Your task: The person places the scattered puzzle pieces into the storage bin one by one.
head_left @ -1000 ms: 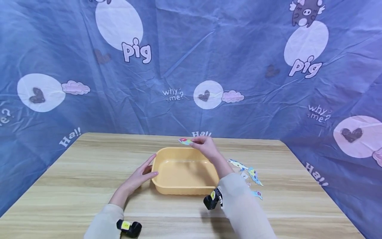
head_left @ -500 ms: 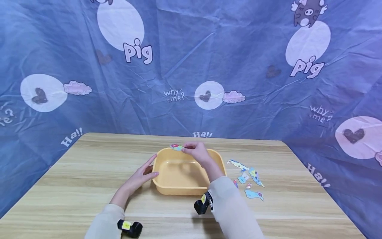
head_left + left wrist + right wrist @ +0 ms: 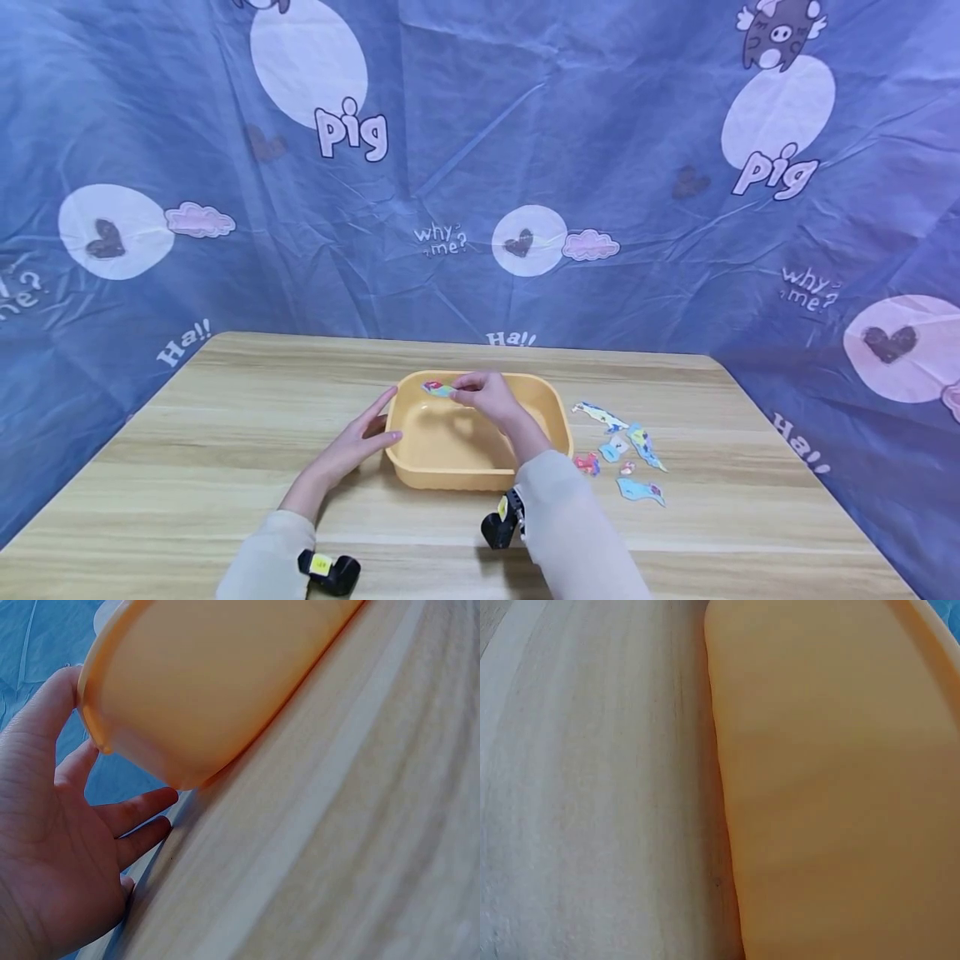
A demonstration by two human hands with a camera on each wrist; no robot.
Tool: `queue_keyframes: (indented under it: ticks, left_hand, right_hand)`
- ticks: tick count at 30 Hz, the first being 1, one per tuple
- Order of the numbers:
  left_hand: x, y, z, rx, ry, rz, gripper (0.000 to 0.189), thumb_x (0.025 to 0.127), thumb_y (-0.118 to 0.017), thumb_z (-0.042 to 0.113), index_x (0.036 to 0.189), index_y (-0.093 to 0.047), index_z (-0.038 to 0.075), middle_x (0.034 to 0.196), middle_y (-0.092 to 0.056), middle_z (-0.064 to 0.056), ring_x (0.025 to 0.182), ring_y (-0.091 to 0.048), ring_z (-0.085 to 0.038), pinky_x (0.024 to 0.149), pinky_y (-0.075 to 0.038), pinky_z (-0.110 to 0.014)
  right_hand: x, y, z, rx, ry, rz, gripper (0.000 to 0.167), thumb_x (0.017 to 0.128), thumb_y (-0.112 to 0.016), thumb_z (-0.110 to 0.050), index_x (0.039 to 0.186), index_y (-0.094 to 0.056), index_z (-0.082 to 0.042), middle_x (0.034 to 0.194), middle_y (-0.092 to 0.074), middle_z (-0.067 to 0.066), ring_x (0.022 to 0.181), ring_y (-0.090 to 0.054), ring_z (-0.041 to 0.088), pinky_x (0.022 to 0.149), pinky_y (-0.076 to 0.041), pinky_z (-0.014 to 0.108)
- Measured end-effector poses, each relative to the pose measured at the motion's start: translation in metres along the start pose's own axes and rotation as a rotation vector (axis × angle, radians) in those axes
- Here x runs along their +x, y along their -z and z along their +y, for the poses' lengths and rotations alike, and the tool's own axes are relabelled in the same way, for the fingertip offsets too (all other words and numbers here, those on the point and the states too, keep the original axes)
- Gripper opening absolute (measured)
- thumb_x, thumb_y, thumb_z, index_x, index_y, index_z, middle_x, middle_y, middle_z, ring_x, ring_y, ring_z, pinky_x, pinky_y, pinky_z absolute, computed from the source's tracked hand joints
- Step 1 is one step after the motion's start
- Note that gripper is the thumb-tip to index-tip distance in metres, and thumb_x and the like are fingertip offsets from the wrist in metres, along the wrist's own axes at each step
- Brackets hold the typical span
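A yellow plastic basin (image 3: pixel 480 479) stands on the table. My left hand (image 3: pixel 354 446) rests against its left side, the thumb reaching over the rim and the other fingers extended along the outside. In the left wrist view, relaxed left fingers (image 3: pixel 142 814) lie close by the basin's outer wall. Over the inside of the basin, near its back wall, my right hand (image 3: pixel 491 402) pinches a small flat colourful cutout (image 3: pixel 437 388) with red and light blue parts. The right wrist view shows only the basin wall (image 3: pixel 840 787) and table; the right hand is out of it.
Right of the basin lie several flat colourful cutouts: a long pale one (image 3: pixel 600 415), a blue-yellow one (image 3: pixel 643 446), a red one (image 3: pixel 587 464) and a light blue one (image 3: pixel 640 490). A blue printed cloth (image 3: pixel 465 167) hangs behind the wooden table (image 3: pixel 172 467).
My right hand has moved left and down with the cutout, from above the back rim to over the basin's inside. More cutouts at the right have come into view. The left hand stays in place.
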State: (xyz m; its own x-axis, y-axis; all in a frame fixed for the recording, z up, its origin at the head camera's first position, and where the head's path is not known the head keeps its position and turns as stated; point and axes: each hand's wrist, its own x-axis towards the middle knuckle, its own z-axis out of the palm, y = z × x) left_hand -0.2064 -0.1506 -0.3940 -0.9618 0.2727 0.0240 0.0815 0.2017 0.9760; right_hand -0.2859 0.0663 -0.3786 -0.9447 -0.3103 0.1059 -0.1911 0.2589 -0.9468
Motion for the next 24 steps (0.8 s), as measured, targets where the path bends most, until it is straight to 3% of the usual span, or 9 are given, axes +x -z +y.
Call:
queue_keyframes:
  ticks: [6,15,24]
  left_hand:
    - [0.0,0.0,0.0,-0.003,-0.004,0.0,0.066,0.084,-0.054,0.013,0.139,-0.018,0.013,0.129,-0.031,-0.028,0.118,-0.029,-0.036,0.095,-0.02,-0.05]
    - [0.011,0.002,-0.024,-0.012,0.01,0.012,0.066,0.084,-0.056,0.018,0.138,-0.02,0.025,0.132,-0.03,-0.022,0.12,-0.029,-0.031,0.096,-0.019,-0.048]
    - [0.011,0.003,-0.027,-0.016,-0.016,0.004,0.067,0.082,-0.058,0.021,0.138,-0.02,0.024,0.132,-0.03,-0.023,0.12,-0.029,-0.032,0.096,-0.02,-0.047]
  right_hand:
    - [0.002,-0.003,0.0,-0.03,0.008,-0.027,0.019,0.074,-0.064,0.0,0.089,-0.062,0.01,0.076,-0.061,0.009,0.066,-0.053,0.008,0.065,-0.046,0.024]
    - [0.003,-0.008,0.004,-0.042,0.022,-0.046,0.018,0.073,-0.062,0.002,0.088,-0.061,0.013,0.074,-0.061,0.01,0.063,-0.052,0.007,0.062,-0.046,0.023]
    - [0.005,-0.012,0.009,-0.082,-0.024,-0.058,0.017,0.073,-0.063,0.002,0.087,-0.062,0.011,0.073,-0.06,0.008,0.062,-0.051,0.009,0.06,-0.046,0.024]
